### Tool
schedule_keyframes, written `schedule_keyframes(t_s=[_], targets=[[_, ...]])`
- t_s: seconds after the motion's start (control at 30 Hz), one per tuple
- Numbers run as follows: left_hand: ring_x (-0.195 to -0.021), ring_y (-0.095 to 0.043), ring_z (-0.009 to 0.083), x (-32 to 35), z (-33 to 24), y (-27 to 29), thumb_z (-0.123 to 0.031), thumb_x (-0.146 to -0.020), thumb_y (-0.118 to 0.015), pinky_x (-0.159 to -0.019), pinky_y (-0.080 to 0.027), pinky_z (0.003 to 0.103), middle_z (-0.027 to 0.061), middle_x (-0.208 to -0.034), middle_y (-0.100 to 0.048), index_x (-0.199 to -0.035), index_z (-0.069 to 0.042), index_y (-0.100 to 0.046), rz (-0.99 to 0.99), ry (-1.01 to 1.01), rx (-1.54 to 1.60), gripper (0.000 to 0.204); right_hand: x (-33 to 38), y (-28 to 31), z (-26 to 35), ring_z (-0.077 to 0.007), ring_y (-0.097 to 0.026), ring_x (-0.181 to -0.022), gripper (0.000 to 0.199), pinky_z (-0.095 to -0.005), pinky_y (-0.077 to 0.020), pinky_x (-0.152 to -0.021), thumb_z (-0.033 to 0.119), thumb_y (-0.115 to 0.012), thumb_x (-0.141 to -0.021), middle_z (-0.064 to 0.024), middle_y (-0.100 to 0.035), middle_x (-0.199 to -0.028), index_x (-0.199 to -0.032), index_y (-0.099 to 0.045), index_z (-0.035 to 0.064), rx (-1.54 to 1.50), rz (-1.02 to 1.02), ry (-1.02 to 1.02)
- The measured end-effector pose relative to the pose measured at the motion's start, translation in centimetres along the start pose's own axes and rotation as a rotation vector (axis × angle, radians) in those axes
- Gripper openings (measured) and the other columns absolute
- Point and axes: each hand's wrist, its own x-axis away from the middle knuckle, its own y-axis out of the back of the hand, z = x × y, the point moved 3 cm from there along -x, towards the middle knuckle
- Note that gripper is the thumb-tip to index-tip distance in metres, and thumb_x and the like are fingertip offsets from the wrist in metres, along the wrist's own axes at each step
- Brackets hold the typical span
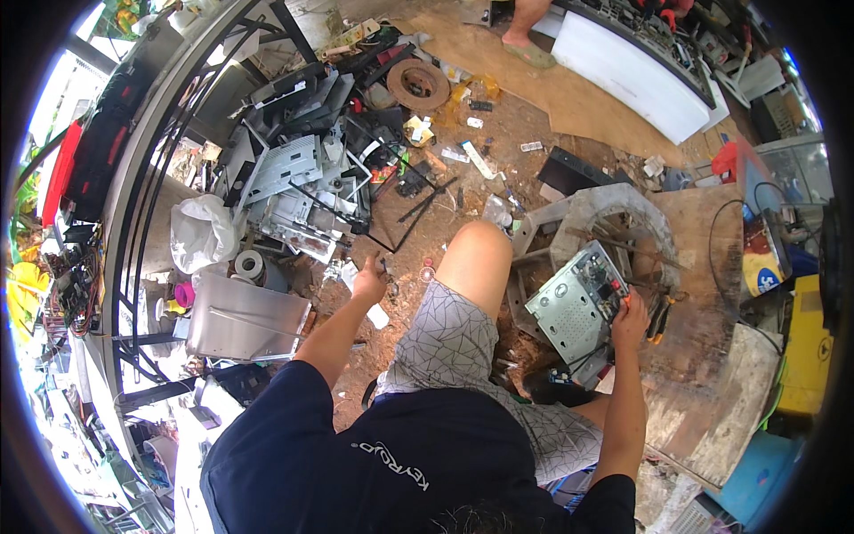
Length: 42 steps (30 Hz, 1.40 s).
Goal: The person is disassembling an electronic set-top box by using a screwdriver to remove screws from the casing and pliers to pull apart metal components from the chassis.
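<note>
A silver metal chassis (569, 307), with holes punched in it and circuit parts along its right side, lies tilted in front of my right knee against a grey metal frame (614, 200). At its right edge is my right hand (630, 322), fingers closed around a small orange-red handle (625, 301); the rest of that tool is hidden. Pliers with yellow-and-black grips (660, 320) lie just right of this hand. My left hand (368, 282) is out to the left of my knee above the dirt floor, fingers loosely apart, near white scraps (342, 273).
A heap of metal panels and frames (294, 178) lies at the far left, beside a white plastic bag (201, 233) and a metal case (245, 319). A rusty ring (418, 84) is behind. Wooden boards (703, 356) are at right. Another person's foot (528, 52) shows at the far side.
</note>
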Motion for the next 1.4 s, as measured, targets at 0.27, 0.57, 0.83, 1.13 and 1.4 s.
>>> schedule_keyframes(t_s=[0.27, 0.57, 0.83, 1.13, 1.4], targets=[[-0.101, -0.069, 0.0327, -7.8, -0.9, 7.7, -0.025, -0.082, -0.067, -0.087, -0.055, 0.043, 0.0167, -0.104, -0.072, -0.125, -0.016, -0.066, 0.146, -0.243, -0.776, 0.044, 0.1, -0.2, 0.1, -0.0357, -0.059, -0.11, 0.037, -0.0492, -0.0428, -0.091, 0.022, -0.056, -0.098, -0.0123, -0.063, -0.12, -0.134, -0.056, 0.0132, -0.015, -0.001, 0.001], [-0.113, -0.064, 0.0391, -16.1, -20.3, 44.5, -0.027, -0.083, -0.071, -0.094, -0.053, 0.046, 0.0251, -0.119, -0.066, -0.136, -0.006, -0.05, -0.812, -0.181, -0.618, 0.061, 0.1, -0.1, 0.2, -0.0356, -0.059, -0.11, 0.038, -0.0479, -0.0439, -0.09, 0.021, -0.057, -0.097, -0.0128, -0.064, -0.12, -0.134, -0.056, 0.013, 0.002, -0.018, 0.008], [-0.114, -0.065, 0.0234, -11.2, -30.1, 20.6, -0.029, -0.092, -0.072, -0.098, -0.05, 0.036, 0.019, -0.128, -0.065, -0.137, 0.005, -0.052, -0.016, -0.7, -0.106, 0.06, 0.1, 0.7, 0.8, -0.0353, -0.06, -0.11, 0.04, -0.0481, -0.0446, -0.091, 0.019, -0.058, -0.095, -0.0131, -0.064, -0.121, -0.134, -0.055, 0.0126, -0.002, 0.017, -0.014], [-0.122, -0.06, 0.035, 0.5, -39.4, -6.5, -0.042, -0.092, -0.063, -0.103, -0.046, 0.04, 0.0232, -0.133, -0.06, -0.14, 0.004, -0.049, 0.354, -0.788, -0.22, 0.067, -1.5, 2.3, 0.2, -0.0397, -0.064, -0.105, 0.04, -0.0467, -0.0509, -0.088, 0.026, -0.06, -0.095, -0.0207, -0.067, -0.115, -0.132, -0.058, 0.0098, -0.089, -0.101, 0.145], [-0.12, -0.059, 0.042, 5.4, -35.1, -14.0, -0.059, -0.082, -0.068, -0.101, -0.047, 0.044, 0.0325, -0.127, -0.06, -0.134, 0.013, -0.045, 0.577, -0.523, -0.378, 0.092, -2.8, 12.5, 5.4, -0.0443, -0.063, -0.103, 0.041, -0.0484, -0.0502, -0.086, 0.026, -0.057, -0.097, -0.0239, -0.067, -0.111, -0.133, -0.056, 0.0075, -0.087, 0.448, -0.141]])
